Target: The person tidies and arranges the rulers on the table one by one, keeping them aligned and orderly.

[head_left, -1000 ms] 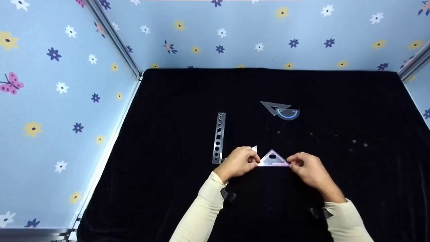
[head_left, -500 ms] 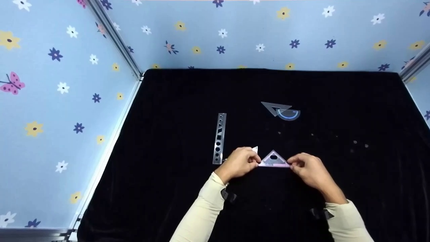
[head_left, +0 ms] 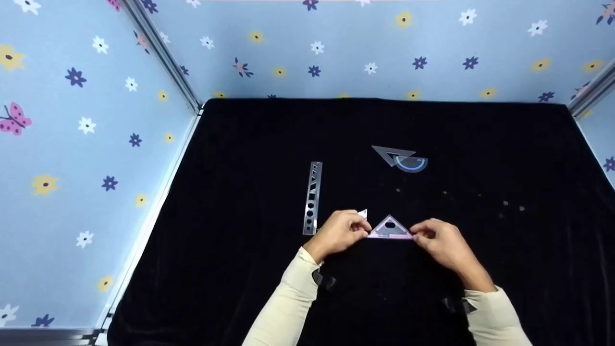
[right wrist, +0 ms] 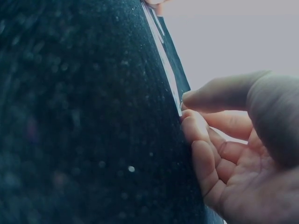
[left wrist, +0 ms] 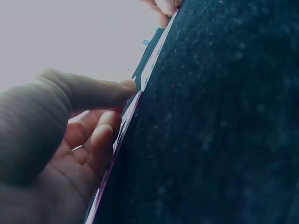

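A small clear set square (head_left: 390,235) with pink marking along its long edge lies on the black cloth, its right-angle corner pointing away. My right hand (head_left: 441,240) pinches its right corner between thumb and fingers. At the left corner, the thumb and fingertips of my left hand (head_left: 340,231) pinch the same set square. A second clear piece (left wrist: 122,125) runs beneath my left hand and nearly meets the set square's corner. In the head view only its pointed tip (head_left: 363,213) shows; the hand hides the rest.
Left of my left hand lies a clear stencil ruler (head_left: 313,198) with shaped holes. Farther back, another set square (head_left: 383,153) touches or overlaps a blue-marked protractor (head_left: 411,164). Small specks (head_left: 522,208) dot the black cloth (head_left: 240,202) to the right. Flower-patterned walls (head_left: 336,29) stand behind and left.
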A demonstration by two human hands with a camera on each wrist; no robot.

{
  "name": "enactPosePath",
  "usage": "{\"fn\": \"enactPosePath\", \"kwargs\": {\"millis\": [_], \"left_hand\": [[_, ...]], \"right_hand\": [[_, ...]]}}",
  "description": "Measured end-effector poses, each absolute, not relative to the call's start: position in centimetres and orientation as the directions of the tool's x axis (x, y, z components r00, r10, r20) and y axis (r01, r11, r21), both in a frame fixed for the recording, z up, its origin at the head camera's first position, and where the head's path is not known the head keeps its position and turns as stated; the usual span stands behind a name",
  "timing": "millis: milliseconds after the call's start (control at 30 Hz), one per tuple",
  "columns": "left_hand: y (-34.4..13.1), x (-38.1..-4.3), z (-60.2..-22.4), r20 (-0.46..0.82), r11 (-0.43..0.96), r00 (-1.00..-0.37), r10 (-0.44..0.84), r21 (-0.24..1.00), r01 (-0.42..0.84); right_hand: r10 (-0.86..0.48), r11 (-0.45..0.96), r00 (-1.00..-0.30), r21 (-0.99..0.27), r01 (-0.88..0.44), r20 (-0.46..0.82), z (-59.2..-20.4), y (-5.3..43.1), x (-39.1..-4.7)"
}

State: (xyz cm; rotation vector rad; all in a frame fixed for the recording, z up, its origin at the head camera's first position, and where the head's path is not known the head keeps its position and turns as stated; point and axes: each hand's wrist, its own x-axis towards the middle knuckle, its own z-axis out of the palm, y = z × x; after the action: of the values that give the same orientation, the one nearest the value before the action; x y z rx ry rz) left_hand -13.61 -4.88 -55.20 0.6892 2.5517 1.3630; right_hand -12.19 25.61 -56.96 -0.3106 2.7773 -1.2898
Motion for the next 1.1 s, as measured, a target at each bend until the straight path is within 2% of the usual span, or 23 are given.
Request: {"fn": "enactPosePath", "kwargs": {"millis": [200, 400, 700, 967, 1100], "left_hand": [[-5.5, -13.8, -55.4, 0.065, 0.381, -0.897, 0.436, 0.890, 0.250], [-5.7, -13.8, -55.6, 0.069, 0.345, -0.910, 0.408, 0.911, 0.224], [-5.7, -13.8, -55.6, 0.099, 0.357, -0.918, 0.384, 0.901, 0.247], [-5.5, -13.8, -55.6, 0.107, 0.361, -0.922, 0.373, 0.898, 0.251], [-5.4, -13.8, -55.7, 0.135, 0.356, -0.923, 0.360, 0.895, 0.269]], "right_hand": [[-0.220, 0.635, -0.973, -0.748, -0.192, 0.063, -58.5, 26.2, -12.8], [-0.235, 0.635, -0.970, -0.744, -0.207, 0.069, -60.1, 26.8, -13.3], [-0.238, 0.581, -0.968, -0.786, -0.211, 0.084, -56.9, 25.5, -12.1], [-0.191, 0.642, -0.981, -0.753, -0.145, 0.027, -54.8, 24.6, -11.4], [-0.197, 0.666, -0.980, -0.729, -0.159, 0.034, -56.7, 25.5, -12.0]]}}
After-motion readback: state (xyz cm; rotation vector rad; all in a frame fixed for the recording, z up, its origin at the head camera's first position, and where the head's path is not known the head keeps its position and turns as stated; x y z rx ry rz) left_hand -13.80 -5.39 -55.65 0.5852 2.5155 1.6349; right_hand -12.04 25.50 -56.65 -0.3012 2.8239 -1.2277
